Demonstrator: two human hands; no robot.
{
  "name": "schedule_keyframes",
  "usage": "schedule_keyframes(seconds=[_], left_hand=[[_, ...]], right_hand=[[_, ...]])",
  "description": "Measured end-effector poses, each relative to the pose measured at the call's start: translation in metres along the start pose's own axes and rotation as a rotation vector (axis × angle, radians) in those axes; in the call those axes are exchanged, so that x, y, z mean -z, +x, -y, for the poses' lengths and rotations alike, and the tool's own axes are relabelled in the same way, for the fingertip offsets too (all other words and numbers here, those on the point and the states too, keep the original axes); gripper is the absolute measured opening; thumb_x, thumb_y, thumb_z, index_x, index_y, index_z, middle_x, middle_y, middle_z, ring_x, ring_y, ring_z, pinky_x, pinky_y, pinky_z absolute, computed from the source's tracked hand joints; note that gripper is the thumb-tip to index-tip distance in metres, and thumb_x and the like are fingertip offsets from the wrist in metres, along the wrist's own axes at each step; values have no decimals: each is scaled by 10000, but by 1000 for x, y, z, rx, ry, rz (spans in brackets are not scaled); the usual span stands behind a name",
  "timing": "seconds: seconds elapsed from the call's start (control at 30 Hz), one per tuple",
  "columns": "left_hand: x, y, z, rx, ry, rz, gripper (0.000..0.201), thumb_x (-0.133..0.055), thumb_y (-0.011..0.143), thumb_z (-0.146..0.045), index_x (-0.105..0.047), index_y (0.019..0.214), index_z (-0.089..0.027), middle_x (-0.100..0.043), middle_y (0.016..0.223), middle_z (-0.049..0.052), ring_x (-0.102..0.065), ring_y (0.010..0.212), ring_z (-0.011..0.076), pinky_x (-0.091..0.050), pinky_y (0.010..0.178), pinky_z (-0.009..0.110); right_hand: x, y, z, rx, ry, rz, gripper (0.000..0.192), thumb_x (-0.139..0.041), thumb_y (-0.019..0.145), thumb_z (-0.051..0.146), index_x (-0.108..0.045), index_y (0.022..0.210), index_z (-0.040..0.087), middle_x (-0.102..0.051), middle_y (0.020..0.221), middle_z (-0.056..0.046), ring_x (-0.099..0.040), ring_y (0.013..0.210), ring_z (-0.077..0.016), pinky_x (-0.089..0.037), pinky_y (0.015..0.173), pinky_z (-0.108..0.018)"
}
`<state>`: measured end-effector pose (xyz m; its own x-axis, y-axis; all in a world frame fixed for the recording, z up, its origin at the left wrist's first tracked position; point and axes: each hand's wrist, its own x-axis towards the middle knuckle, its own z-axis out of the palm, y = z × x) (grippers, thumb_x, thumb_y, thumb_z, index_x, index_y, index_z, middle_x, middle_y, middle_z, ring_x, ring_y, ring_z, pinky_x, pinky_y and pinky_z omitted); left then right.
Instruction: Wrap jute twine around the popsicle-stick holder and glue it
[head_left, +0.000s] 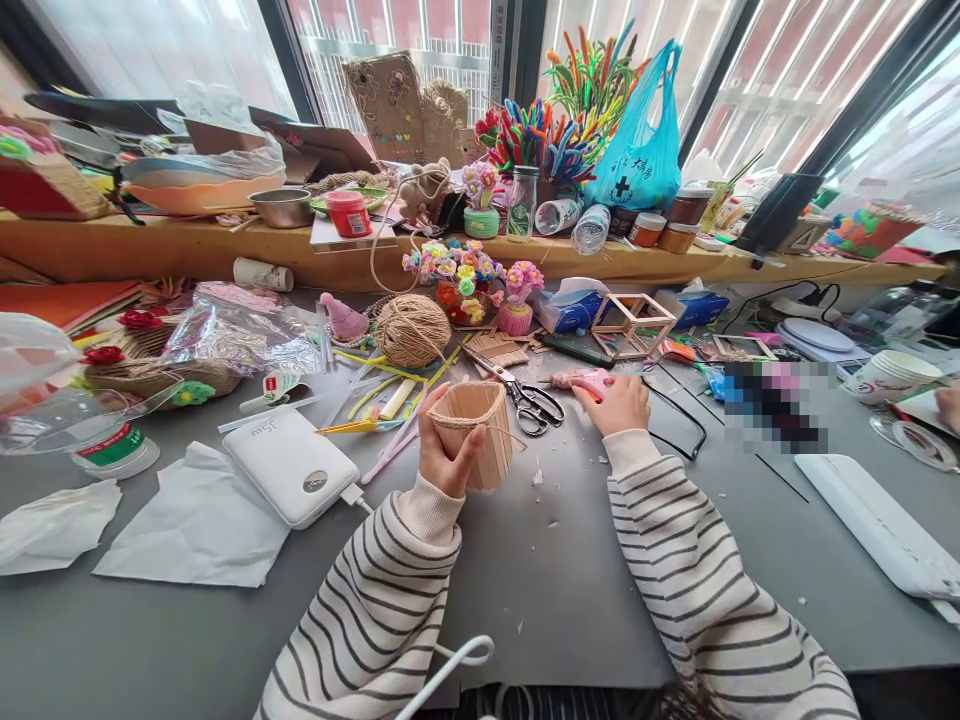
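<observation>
My left hand [448, 450] is closed around a small pot made of wooden craft sticks [491, 455], with braided twine along its rim and a loose twine end at its right side. The pot is held above the grey table, its opening tilted up toward me. To its right, my right hand [619, 405] has its fingers closed on a pink hot glue gun [591, 382] low over the table, nozzle pointing left. Black-handled scissors [534, 402] lie between the two hands. Behind the pot sits a ball of twine [412, 330], with flat wooden sticks [496, 350] beside it.
A white power bank [292, 465] and paper tissue [199, 525] lie to the left. On the right are a long white device [874, 520] and paper cups [892, 378]. A wooden stick frame [634, 325] and crocheted flowers [457, 268] stand behind. Another person's hand [949, 405] shows at the right edge.
</observation>
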<state>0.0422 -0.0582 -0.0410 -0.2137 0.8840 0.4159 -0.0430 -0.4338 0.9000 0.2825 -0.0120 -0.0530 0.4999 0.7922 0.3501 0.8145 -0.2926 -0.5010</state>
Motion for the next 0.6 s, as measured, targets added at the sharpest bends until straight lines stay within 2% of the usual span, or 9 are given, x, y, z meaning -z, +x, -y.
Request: schedule_keyframes(seconds=[0.27,0.43,0.53,0.6], left_hand=[[-1,-1,0,105,-54,25,622,-630,650,-532,-436,1157,-228,-551,1091,75,-535,1007,238,-393,911,387],[-1,-1,2,172,-120,34,650,-613,644,-577,-432,1156,-220,-569,1110,86,-549,1007,241,-403,911,399],[0,-1,3,186,-153,36,656,-613,645,-580,-421,1158,-220,-566,1135,91,-549,1026,241,-403,920,402],[1,0,4,186,-158,57,654,-622,641,-574,-414,1151,-221,-564,1150,98,-554,1032,246,-417,910,404]], right_hand=[[-5,12,-5,-45,13,20,318,-649,554,381,-540,762,166,-581,810,-111,-562,803,-272,-428,718,-389],[12,5,4,-87,108,-71,458,-607,590,483,-541,903,155,-613,779,-91,-573,667,-223,-426,597,-317],[27,-8,16,-64,173,-98,514,-567,605,588,-557,882,156,-611,733,-70,-553,607,-189,-421,561,-286],[36,-20,26,-24,212,-99,504,-539,605,643,-564,801,180,-576,647,-28,-501,532,-152,-401,515,-260]])
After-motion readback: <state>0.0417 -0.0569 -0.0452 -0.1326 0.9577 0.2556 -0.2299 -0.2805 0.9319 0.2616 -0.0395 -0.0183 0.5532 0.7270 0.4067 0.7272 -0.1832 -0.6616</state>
